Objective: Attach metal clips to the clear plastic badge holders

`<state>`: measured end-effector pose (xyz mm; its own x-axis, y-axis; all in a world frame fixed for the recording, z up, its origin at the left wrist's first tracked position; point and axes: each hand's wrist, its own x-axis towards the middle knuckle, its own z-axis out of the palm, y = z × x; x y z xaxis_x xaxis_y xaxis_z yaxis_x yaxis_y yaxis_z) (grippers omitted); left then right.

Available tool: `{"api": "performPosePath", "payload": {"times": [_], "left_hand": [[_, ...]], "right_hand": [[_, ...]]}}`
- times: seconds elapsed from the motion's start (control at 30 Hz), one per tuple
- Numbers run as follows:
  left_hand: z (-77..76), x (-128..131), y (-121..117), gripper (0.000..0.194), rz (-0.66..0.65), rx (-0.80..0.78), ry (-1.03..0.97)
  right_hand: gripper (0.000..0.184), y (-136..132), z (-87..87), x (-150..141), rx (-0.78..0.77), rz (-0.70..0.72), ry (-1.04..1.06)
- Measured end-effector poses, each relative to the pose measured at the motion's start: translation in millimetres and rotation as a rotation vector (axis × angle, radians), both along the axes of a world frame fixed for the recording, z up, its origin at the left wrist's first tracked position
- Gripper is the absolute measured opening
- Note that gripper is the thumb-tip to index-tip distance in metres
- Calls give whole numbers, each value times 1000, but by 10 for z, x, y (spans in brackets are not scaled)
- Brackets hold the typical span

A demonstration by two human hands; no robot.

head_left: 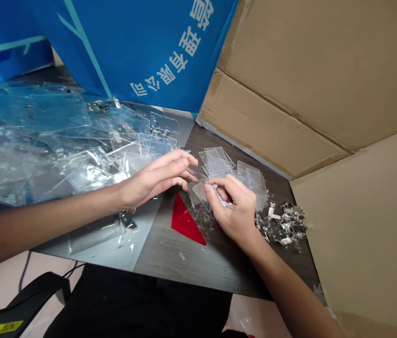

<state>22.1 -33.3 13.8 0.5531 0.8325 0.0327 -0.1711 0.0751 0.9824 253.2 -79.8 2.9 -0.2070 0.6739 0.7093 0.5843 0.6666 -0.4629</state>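
My left hand (161, 178) reaches in over the table with its fingers stretched out and apart. Its fingertips are beside a clear plastic sleeve (197, 176), and I cannot tell whether they touch it. Thumb and forefinger of my right hand (233, 202) are pinched together at the sleeve's near corner. Beneath and behind the hands lie loose clear sleeves (217, 159), with more of them (253, 180) further right. A red flat piece (187, 220) lies on the table just below the hands, with small clear plastic scraps around it.
A large heap of clear plastic badge holders (57, 112) with metal clips covers the left side. Loose metal clips (283, 223) are piled at the right edge. A blue printed panel (142, 42) and a cardboard wall (290, 94) border the table (170, 253) behind and right.
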Motion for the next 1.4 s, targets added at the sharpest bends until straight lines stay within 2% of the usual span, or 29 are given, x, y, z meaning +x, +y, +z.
{"api": "performPosePath", "payload": {"times": [0.07, 0.13, 0.2, 0.27, 0.43, 0.6, 0.73, 0.83, 1.03, 1.23, 1.4], "left_hand": [[-16, 12, -28, 62, 51, 145, 76], [-34, 33, -68, 75, 96, 272, 173], [-42, 56, -105, 91, 124, 331, 228], [-40, 72, -128, 96, 116, 343, 260], [-52, 62, -140, 92, 46, 353, 333], [-84, 8, -90, 103, -12, 277, 278], [-105, -45, -9, 79, 14, 326, 316], [-137, -57, 19, 66, 19, 358, 325], [-134, -29, -15, 79, 22, 269, 377], [-5, -11, -28, 72, 61, 253, 351], [12, 2, -48, 46, 15, 301, 358]], "right_hand": [[12, -31, 2, -61, -204, 8, 152], [13, -66, 16, -113, -374, 54, 278], [15, -98, 37, -143, -474, 118, 357], [16, -121, 59, -153, -514, 155, 390], [14, -138, 81, -149, -517, 171, 373], [5, -127, 85, -123, -599, 207, 375], [30, -94, 29, -86, -729, 321, 431], [25, -67, -47, -101, -779, 372, 454], [29, -42, -118, -178, -796, 461, 513], [38, -26, -67, -159, -902, 398, 593], [36, -21, -51, -135, -896, 331, 605]]}}
